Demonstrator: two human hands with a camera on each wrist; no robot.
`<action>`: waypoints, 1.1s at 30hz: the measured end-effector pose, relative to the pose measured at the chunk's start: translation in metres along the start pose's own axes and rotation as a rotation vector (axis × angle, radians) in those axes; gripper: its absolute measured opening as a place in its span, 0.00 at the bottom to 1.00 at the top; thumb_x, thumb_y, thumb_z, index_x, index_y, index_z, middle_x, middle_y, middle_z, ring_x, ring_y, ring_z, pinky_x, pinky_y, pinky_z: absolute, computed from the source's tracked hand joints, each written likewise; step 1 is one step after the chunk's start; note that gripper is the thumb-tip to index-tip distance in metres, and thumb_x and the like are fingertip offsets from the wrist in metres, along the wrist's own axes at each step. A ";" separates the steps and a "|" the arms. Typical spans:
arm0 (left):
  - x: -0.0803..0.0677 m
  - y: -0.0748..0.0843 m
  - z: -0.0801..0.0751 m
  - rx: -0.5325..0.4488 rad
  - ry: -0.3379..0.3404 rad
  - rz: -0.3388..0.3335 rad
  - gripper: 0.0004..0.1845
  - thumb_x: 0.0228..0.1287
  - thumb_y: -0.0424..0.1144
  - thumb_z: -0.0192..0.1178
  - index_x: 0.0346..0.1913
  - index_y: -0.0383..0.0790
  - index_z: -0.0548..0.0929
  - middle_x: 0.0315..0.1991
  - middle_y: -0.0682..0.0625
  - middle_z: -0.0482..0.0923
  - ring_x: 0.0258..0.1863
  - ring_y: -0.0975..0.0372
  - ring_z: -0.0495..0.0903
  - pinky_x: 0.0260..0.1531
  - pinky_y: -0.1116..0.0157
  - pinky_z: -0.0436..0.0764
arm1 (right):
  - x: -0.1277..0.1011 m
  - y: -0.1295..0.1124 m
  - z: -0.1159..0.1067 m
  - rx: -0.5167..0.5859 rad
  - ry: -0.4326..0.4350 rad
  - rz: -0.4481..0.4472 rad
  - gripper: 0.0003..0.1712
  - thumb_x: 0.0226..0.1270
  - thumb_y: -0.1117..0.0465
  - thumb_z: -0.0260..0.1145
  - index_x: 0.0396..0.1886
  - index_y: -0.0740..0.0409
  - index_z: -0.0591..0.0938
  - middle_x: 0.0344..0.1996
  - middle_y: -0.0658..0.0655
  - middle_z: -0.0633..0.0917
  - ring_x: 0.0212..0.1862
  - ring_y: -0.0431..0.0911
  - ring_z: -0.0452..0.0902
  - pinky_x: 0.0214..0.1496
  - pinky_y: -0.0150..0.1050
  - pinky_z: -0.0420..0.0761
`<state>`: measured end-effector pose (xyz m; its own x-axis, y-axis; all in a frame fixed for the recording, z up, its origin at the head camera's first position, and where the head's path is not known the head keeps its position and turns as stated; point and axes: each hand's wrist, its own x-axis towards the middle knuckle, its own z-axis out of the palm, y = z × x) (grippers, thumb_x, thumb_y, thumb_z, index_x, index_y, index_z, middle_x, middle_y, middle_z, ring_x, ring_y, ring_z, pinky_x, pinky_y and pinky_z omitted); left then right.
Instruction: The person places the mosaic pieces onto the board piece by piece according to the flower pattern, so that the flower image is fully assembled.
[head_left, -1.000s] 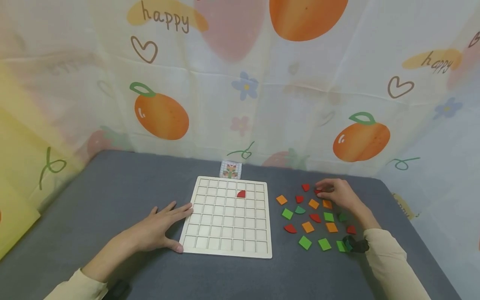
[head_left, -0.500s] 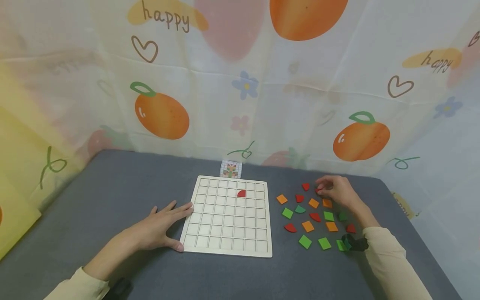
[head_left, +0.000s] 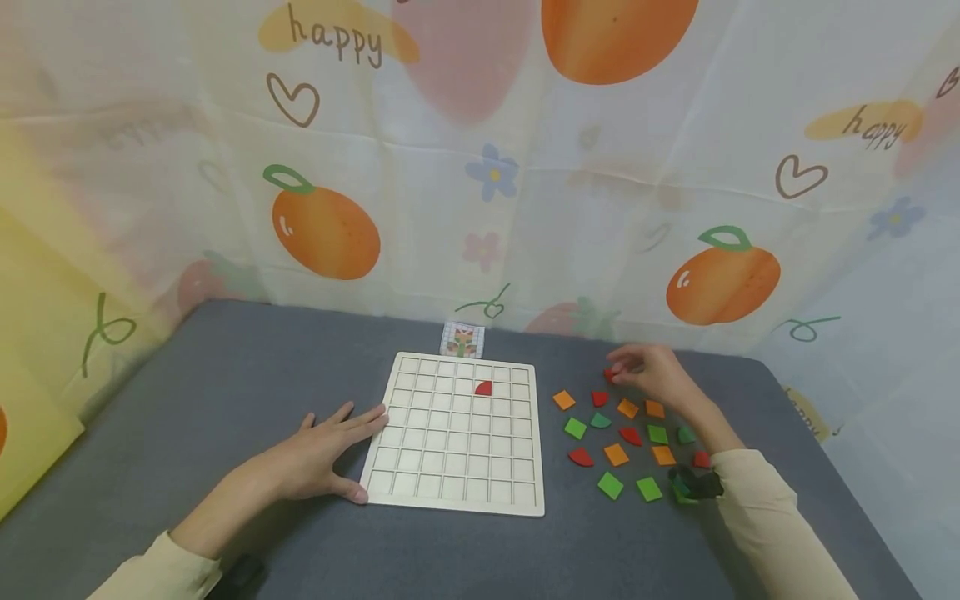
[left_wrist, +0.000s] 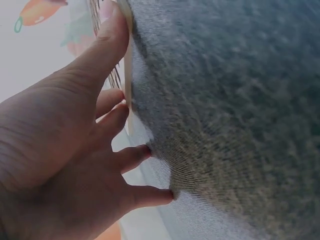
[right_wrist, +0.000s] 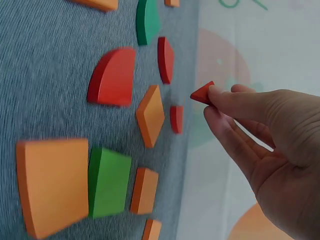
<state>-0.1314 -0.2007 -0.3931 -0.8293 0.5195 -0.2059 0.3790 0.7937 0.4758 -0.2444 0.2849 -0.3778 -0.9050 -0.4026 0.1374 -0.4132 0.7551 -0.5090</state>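
Grey table (head_left: 225, 392), pale wooden grid board (head_left: 454, 433), red, orange, green tiles (head_left: 626, 433), orange-printed curtain (head_left: 480, 167).

Pale wood, matt colour, grey cloth

An unvarnished wooden grid board (head_left: 457, 433) lies on a bench (head_left: 225, 392) of rough woven fabric; the painted tiles (right_wrist: 111, 76) look smooth and matt, the printed backdrop (head_left: 480, 167) thin, creased cloth.

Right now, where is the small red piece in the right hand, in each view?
Head: red piece at the right hand's fingertips, above the loose tiles.
Left wrist: not in it.
Right wrist: red piece pinched, centre right.
Shared landmark: orange tile.
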 end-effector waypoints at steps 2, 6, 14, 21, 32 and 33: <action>0.000 0.000 0.000 -0.003 -0.005 -0.002 0.58 0.41 0.60 0.72 0.76 0.42 0.60 0.77 0.45 0.52 0.73 0.35 0.47 0.56 0.24 0.44 | 0.002 -0.002 0.002 -0.001 -0.003 -0.015 0.18 0.58 0.74 0.71 0.49 0.71 0.83 0.33 0.59 0.87 0.37 0.53 0.84 0.39 0.47 0.84; 0.000 0.002 -0.002 -0.003 -0.014 -0.010 0.58 0.42 0.63 0.71 0.76 0.42 0.59 0.77 0.45 0.52 0.73 0.35 0.46 0.56 0.24 0.44 | 0.008 -0.007 0.007 0.020 -0.013 -0.028 0.18 0.59 0.72 0.71 0.49 0.70 0.83 0.34 0.58 0.87 0.38 0.53 0.84 0.40 0.46 0.83; -0.002 0.000 -0.001 -0.001 -0.007 -0.016 0.58 0.42 0.62 0.72 0.76 0.43 0.60 0.77 0.45 0.53 0.73 0.35 0.46 0.56 0.24 0.44 | 0.021 -0.028 0.023 0.054 -0.042 -0.054 0.17 0.59 0.72 0.70 0.49 0.69 0.84 0.34 0.58 0.87 0.39 0.52 0.84 0.42 0.46 0.83; -0.002 0.002 0.001 0.012 0.004 -0.006 0.57 0.41 0.63 0.71 0.75 0.43 0.62 0.77 0.46 0.54 0.73 0.35 0.49 0.56 0.24 0.46 | 0.028 -0.043 0.031 0.091 -0.081 -0.086 0.17 0.59 0.72 0.71 0.49 0.69 0.84 0.35 0.57 0.86 0.39 0.50 0.83 0.41 0.43 0.83; 0.000 0.005 0.001 0.039 0.020 -0.026 0.58 0.40 0.62 0.72 0.75 0.44 0.61 0.77 0.46 0.54 0.73 0.35 0.51 0.56 0.25 0.48 | 0.044 -0.068 0.045 0.150 -0.067 -0.131 0.16 0.58 0.71 0.72 0.47 0.67 0.85 0.35 0.56 0.86 0.39 0.48 0.83 0.45 0.43 0.83; 0.000 0.005 0.001 0.037 0.021 -0.023 0.58 0.40 0.62 0.72 0.76 0.44 0.61 0.77 0.46 0.54 0.73 0.35 0.50 0.56 0.25 0.48 | 0.045 -0.070 0.047 0.151 -0.066 -0.136 0.16 0.58 0.70 0.72 0.47 0.67 0.85 0.35 0.56 0.86 0.39 0.48 0.83 0.45 0.42 0.83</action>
<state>-0.1289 -0.1964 -0.3919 -0.8463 0.4943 -0.1988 0.3740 0.8170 0.4390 -0.2519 0.1898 -0.3759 -0.8314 -0.5320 0.1605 -0.5069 0.6076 -0.6115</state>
